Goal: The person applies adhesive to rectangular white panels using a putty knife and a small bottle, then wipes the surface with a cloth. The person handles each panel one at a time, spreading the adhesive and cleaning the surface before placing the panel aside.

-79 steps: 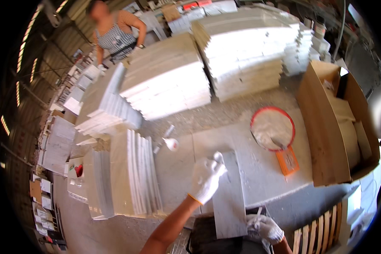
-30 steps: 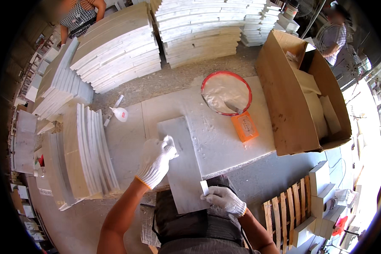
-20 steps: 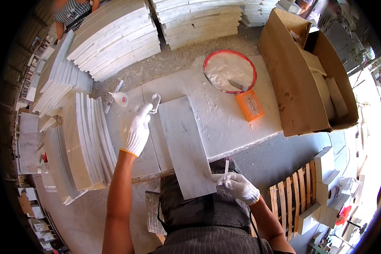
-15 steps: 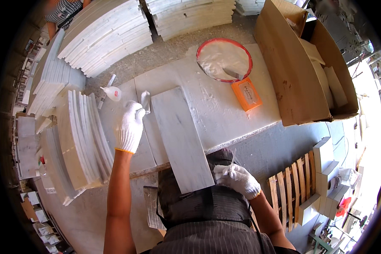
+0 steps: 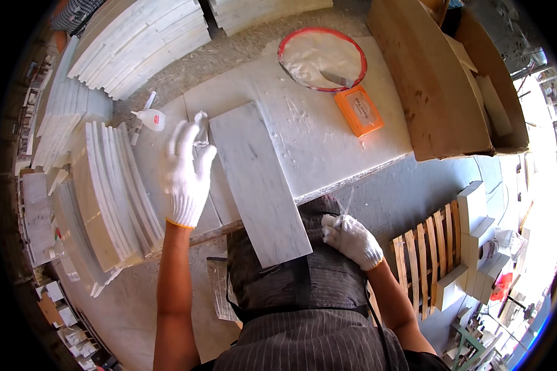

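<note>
A grey-veined white stone slab [image 5: 260, 185] lies slantwise over the work surface's near edge, its near end above my lap. Left of it, my left hand [image 5: 189, 176] in a white knit glove is open, fingers spread, holding nothing. Just past its fingertips is a small crumpled clear-and-white item [image 5: 201, 123], whose kind I cannot make out. My gloved right hand [image 5: 354, 240] is closed beside the slab's near right corner. A thin translucent strip [image 5: 350, 201] sticks up from its fingers; the gripped part is hidden.
A white squeeze bottle [image 5: 150, 119] lies at left near upright stone slabs [image 5: 114, 185]. Beyond are a red-rimmed basin [image 5: 322, 59] of white paste with a spatula, an orange box [image 5: 359, 111] and a cardboard carton [image 5: 427, 80]. A wooden pallet [image 5: 424, 263] lies right.
My left hand has gone from curled to spread fingers. My right hand has shifted slightly right and up, away from the slab's edge. The whole view has tilted a little.
</note>
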Available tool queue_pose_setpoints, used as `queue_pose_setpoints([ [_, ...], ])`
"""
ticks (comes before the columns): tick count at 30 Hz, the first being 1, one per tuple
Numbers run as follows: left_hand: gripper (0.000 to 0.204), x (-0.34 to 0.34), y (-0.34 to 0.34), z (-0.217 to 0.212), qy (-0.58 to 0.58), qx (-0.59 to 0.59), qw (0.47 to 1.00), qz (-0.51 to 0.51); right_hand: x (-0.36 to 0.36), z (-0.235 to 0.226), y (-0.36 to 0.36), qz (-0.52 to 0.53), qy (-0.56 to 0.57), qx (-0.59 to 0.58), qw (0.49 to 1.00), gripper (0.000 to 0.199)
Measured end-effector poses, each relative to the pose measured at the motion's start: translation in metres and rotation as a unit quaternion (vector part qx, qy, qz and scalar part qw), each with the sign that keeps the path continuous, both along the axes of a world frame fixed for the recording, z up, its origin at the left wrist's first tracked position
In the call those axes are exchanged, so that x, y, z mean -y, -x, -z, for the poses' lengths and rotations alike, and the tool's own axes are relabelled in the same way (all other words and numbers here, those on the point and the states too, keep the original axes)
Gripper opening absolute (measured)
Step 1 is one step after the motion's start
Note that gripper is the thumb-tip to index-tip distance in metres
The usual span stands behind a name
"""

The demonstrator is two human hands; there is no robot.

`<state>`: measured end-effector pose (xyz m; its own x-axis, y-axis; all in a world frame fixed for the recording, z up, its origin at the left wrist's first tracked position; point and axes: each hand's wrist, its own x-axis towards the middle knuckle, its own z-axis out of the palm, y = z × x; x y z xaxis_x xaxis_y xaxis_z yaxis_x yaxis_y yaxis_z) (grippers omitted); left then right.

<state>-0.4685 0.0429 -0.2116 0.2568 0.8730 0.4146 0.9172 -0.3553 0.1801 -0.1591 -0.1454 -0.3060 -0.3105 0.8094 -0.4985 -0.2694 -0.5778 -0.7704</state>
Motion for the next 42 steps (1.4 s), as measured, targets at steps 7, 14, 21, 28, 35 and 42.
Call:
queue_pose_setpoints([
  [7,0.076,0.099,-0.047,0.012,0.234,-0.041,0.909,0.342,-0.002,-0.006,-0.001,0.046,0.039,-0.082,0.995,0.014],
  [14,0.033,0.135,-0.005,-0.041,0.596,0.439,0.611,0.281,-0.009,-0.007,0.011,0.074,0.141,-0.200,0.967,0.009],
  [21,0.026,0.140,0.016,-0.026,0.412,0.464,0.775,-0.122,-0.011,-0.006,0.014,0.056,0.103,-0.182,0.976,0.007],
  [28,0.030,0.141,0.014,-0.020,0.493,0.412,0.760,-0.092,0.001,0.018,0.014,0.067,0.103,-0.221,0.967,0.012],
  [35,0.039,0.147,0.012,-0.004,0.542,0.394,0.739,-0.066,0.000,-0.010,0.022,0.052,0.097,-0.146,0.983,0.018],
  [42,0.031,0.150,0.002,-0.002,0.563,0.406,0.716,-0.076,0.009,-0.003,0.014,0.011,0.022,-0.243,0.970,0.043],
])
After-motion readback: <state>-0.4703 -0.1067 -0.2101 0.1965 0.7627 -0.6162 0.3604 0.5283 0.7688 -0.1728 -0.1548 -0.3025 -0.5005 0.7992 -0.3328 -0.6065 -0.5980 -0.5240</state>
